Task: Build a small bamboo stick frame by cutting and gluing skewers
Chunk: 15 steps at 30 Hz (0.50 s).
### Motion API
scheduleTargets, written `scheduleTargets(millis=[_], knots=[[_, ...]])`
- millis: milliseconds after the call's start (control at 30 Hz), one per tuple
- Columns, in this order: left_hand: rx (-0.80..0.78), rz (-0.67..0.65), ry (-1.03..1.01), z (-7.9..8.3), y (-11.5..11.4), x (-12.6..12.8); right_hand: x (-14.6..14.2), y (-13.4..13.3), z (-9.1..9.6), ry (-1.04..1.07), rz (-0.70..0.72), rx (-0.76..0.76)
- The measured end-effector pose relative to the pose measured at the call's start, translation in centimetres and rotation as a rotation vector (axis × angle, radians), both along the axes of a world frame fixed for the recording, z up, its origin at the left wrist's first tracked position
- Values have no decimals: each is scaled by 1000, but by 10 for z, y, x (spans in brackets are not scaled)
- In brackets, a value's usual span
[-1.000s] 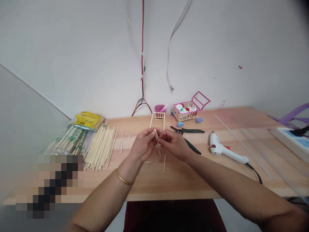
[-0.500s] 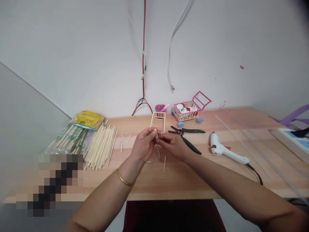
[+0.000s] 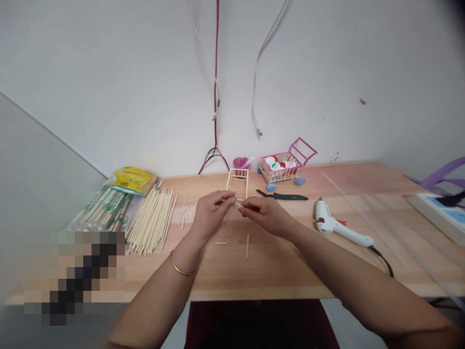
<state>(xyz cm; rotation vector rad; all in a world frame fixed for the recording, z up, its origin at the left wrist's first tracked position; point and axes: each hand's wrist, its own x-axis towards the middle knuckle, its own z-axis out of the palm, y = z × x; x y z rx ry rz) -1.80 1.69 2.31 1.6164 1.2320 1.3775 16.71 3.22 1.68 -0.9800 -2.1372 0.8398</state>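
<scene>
My left hand (image 3: 212,213) and my right hand (image 3: 268,216) are close together over the middle of the table, both pinching. Between their fingertips is a short, pale wooden stick (image 3: 238,205), partly covered by the fingers. Just beyond stands a small frame of glued sticks (image 3: 247,186), its near end behind my fingertips. Another cut stick (image 3: 247,246) lies on the tabletop below my right hand, with a shorter piece (image 3: 221,243) to its left. Pruning shears (image 3: 290,197) with green handles rest behind my right hand, which hides part of them.
At left lie a pile of loose sticks (image 3: 151,223), wrapped stick bundles (image 3: 109,206) and a yellow packet (image 3: 134,180). A stick cart (image 3: 281,169) holding bottle caps stands at the back beside a pink cup (image 3: 240,163). At right are a white glue gun (image 3: 337,228) and clear glue sticks (image 3: 363,218).
My hands have spread slightly apart and tilted the held stick from near upright to a flatter slant. My right hand now covers the shears' lower handle.
</scene>
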Motion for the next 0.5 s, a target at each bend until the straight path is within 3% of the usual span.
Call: scheduleTargets(millis=[133,333,400,500], knots=[[69,-81,130,0,4,-4,6,5,-2,-76,-30,139],[-2,-149,191,-3,4,-3,9,8,-3,-338,-159,531],[-52,-124,127,-5,4,0,9,3,1,-333,-248,630],[-235,-64,-224,-7,6,7,9,-4,7,-136,-352,701]])
